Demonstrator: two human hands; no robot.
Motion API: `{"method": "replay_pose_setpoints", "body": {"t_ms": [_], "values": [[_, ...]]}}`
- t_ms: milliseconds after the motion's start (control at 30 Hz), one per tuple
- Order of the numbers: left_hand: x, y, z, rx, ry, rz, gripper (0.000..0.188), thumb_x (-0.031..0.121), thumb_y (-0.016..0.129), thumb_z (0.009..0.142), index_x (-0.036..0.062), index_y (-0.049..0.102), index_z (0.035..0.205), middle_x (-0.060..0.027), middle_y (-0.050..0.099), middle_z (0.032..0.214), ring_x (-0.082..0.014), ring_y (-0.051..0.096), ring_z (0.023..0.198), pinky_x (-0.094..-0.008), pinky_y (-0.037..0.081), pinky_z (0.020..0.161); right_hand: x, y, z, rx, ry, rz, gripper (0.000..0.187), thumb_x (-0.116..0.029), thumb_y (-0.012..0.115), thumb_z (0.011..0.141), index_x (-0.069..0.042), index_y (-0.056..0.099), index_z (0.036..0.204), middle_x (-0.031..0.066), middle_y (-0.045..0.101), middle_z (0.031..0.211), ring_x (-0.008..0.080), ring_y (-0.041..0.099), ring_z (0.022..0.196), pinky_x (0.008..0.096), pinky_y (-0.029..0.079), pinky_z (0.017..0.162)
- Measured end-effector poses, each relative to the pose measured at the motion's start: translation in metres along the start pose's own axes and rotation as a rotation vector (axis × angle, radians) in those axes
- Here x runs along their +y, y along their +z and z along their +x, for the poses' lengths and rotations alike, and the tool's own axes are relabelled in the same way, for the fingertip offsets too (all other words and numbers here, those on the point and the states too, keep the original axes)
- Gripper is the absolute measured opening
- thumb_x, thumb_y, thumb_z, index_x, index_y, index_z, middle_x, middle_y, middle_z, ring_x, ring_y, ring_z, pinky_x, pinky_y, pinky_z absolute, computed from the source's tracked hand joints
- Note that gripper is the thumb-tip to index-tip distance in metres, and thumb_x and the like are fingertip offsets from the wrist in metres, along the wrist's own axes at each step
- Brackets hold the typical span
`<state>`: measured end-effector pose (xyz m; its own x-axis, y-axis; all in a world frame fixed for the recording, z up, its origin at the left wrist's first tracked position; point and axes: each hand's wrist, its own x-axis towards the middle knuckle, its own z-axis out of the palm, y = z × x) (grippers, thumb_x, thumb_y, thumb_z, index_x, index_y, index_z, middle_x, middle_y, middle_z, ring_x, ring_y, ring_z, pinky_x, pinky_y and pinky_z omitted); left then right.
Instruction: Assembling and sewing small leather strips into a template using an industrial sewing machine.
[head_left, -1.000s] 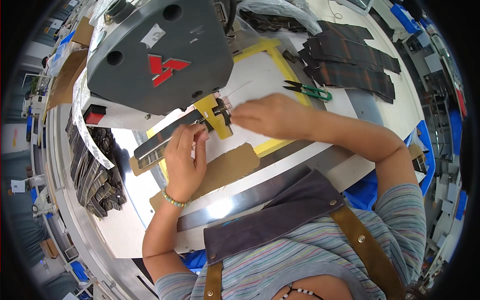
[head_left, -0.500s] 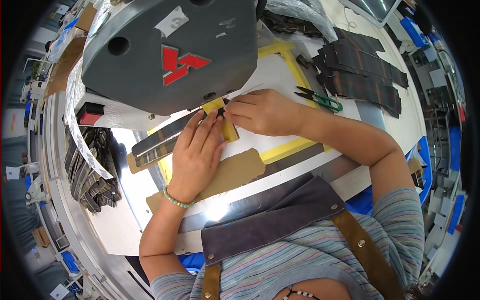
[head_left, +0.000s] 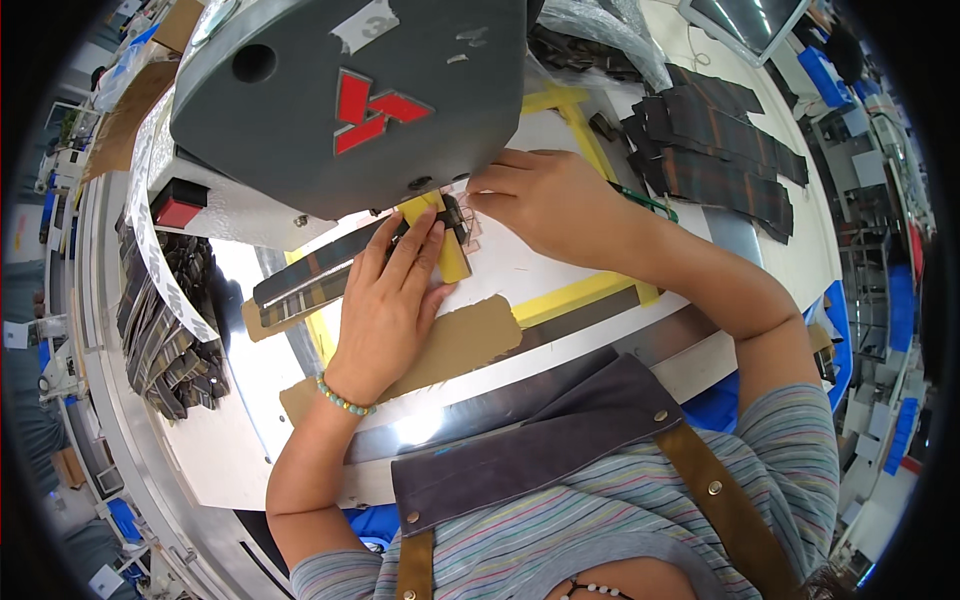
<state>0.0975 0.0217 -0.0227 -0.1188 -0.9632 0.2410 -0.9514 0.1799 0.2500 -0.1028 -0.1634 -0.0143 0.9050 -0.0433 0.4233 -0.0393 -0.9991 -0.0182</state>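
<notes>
My left hand (head_left: 385,310) lies flat with its fingers stretched out, pressing on a yellow strip (head_left: 452,258) and the dark plaid fabric strip (head_left: 315,265) that runs out to the left. A small dark end of fabric (head_left: 455,215) shows just right of my fingertips. Beside it, slightly apart, my right hand (head_left: 545,205) has its thumb and fingers drawn together; whatever is between them is hidden or too small to name. Both hands are under the front of a dark grey machine head (head_left: 300,120). Brown card (head_left: 470,330) lies below my left hand.
Dark plaid fabric pieces (head_left: 720,190) are stacked at the right, beside green-handled thread snips (head_left: 650,202) partly covered by my right arm. A bundle of fabric strips (head_left: 170,320) hangs at the left. Yellow tape (head_left: 580,298) borders the white work plate (head_left: 560,265).
My right hand has moved slightly up and right, off the fabric's end, which now shows. It covers more of the snips. My left hand keeps its place on the fabric. The whole view has shifted a little.
</notes>
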Motion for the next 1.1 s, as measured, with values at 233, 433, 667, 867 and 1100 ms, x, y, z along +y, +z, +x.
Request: {"method": "replay_pose_setpoints", "body": {"t_ms": [233,433,667,867,1100], "values": [[-0.001,0.0,0.001,-0.015,-0.009,-0.006,0.066,0.018,0.08,0.093,0.0033,0.06,0.153,-0.0133,0.053,0.164,-0.0407,0.049,0.147,-0.0518,0.044,0.12,-0.019,0.019,-0.025,-0.079,0.05,0.156,0.062,-0.03,0.08,0.093,-0.001,0.064,0.145,0.0118,0.059,0.153,0.0285,0.055,0.143,0.0459,0.043,0.122],[-0.002,0.006,-0.003,0.052,0.005,-0.043,0.069,0.014,0.084,0.089,-0.0005,0.059,0.153,-0.0155,0.057,0.161,-0.0435,0.054,0.144,-0.0482,0.049,0.118,-0.018,0.021,-0.026,-0.039,0.018,0.122,0.056,-0.035,0.076,0.096,-0.001,0.067,0.138,0.0117,0.063,0.149,0.0282,0.056,0.141,0.0466,0.042,0.123],[0.0,0.004,0.001,0.021,0.008,-0.001,0.067,0.013,0.083,0.089,-0.0014,0.061,0.15,-0.016,0.055,0.163,-0.043,0.049,0.148,-0.0489,0.048,0.119,-0.018,0.02,-0.026,-0.041,0.035,0.142,0.053,-0.035,0.076,0.097,-0.001,0.069,0.136,0.0113,0.064,0.148,0.0275,0.056,0.141,0.0464,0.041,0.123],[-0.003,-0.001,0.002,-0.006,0.025,0.008,0.067,0.013,0.083,0.089,-0.0017,0.061,0.15,-0.0151,0.054,0.162,-0.0423,0.047,0.149,-0.0503,0.047,0.12,-0.006,0.026,-0.03,0.038,0.174,0.349,0.052,-0.034,0.075,0.098,0.0,0.068,0.137,0.0145,0.063,0.147,0.0307,0.058,0.137,0.0468,0.044,0.119],[-0.006,0.001,0.004,0.023,0.057,0.019,0.064,0.023,0.081,0.091,-0.0033,0.063,0.147,-0.0154,0.058,0.158,-0.041,0.054,0.143,-0.0476,0.05,0.116,0.006,0.027,-0.022,0.031,0.271,0.169,0.058,-0.034,0.073,0.099,0.0,0.062,0.145,0.0176,0.057,0.15,0.0393,0.051,0.14,0.0515,0.039,0.122]]}}
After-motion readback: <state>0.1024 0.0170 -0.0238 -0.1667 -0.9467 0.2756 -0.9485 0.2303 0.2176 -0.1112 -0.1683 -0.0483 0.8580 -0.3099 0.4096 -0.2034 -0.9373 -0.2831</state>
